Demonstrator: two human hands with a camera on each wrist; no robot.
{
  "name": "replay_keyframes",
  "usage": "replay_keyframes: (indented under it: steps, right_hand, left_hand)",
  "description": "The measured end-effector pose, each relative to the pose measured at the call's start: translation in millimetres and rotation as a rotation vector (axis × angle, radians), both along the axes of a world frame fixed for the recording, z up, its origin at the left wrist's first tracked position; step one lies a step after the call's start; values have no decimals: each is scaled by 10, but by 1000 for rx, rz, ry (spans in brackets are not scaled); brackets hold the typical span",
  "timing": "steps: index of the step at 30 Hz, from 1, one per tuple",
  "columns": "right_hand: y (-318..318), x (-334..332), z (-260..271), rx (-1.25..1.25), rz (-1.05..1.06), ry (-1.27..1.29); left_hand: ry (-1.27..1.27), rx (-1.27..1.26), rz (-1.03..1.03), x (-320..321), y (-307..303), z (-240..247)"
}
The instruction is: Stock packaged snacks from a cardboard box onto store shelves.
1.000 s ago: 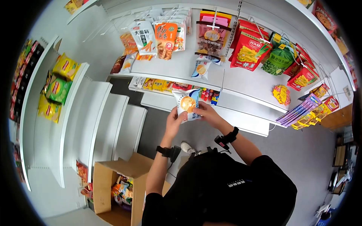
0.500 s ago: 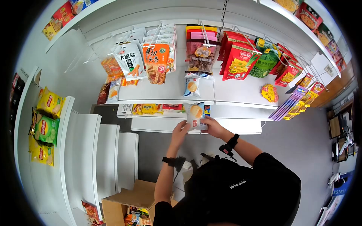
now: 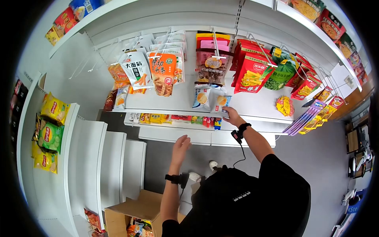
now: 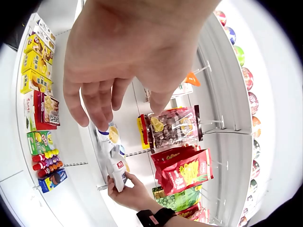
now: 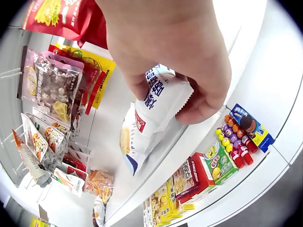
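Note:
My right hand [image 3: 234, 117] pinches the lower end of a white and blue snack bag [image 3: 222, 102] at the front of the white shelf [image 3: 173, 103]. In the right wrist view, the thumb and fingers close around the end of this bag [image 5: 163, 101]. A matching snack bag [image 3: 201, 98] lies on the shelf just left of it, and the two overlap in the right wrist view. My left hand [image 3: 181, 148] hangs in front of the shelf with nothing in it. Its fingers [image 4: 94, 101] are loosely bent in the left wrist view.
Above the shelf, bags of brown candy [image 3: 214, 67], red snack pouches [image 3: 254, 73] and an orange pouch [image 3: 163, 73] hang on hooks. A lower shelf holds small boxes [image 3: 156, 118]. A cardboard box [image 3: 118, 215] of snacks stands at the lower left. Chip bags [image 3: 50, 136] sit on the left shelf.
The snack bag has gone from between both hands up onto the shelf in my right hand. My left hand has let go of it and drawn back to the left.

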State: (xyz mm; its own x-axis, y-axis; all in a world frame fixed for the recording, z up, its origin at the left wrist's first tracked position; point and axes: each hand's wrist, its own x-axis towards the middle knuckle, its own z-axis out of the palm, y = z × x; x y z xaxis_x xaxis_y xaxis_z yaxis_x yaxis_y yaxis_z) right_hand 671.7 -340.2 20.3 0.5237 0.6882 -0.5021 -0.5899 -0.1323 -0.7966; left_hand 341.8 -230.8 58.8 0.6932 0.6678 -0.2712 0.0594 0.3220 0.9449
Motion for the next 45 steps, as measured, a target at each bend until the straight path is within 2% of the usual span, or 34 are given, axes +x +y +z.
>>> replay_keyframes:
  steps: [3, 5, 8, 10, 17, 23, 29, 33, 36, 45]
  right_hand:
    - [103, 263, -314, -33, -1, -68]
    - [154, 437, -644, 35, 144, -385]
    - [197, 570, -633, 63, 226, -621]
    - [283, 509, -337, -62, 74, -17]
    - [295, 591, -269, -235, 162, -126]
    - [266, 676, -236, -290, 280, -270]
    - [166, 687, -270, -320, 259, -292]
    - [27, 596, -258, -332, 139, -223]
    - [-75, 520, -337, -327, 64, -72]
    - [-354, 54, -418, -123, -136, 188]
  left_hand:
    - [12, -2, 7, 52, -88, 92]
    - [46, 26, 1, 95, -139, 27]
    - [77, 33, 16, 186, -231, 51]
    - [86, 23, 30, 238, -312, 67]
    - [109, 7, 74, 473, -537, 137]
    - [120, -10, 105, 627, -697, 100]
    - [115, -26, 152, 644, -836, 52]
    - [103, -40, 211, 520, -920, 17]
    - [88, -46, 256, 351, -979, 20]
    - [67, -30, 372, -395, -1151, 77]
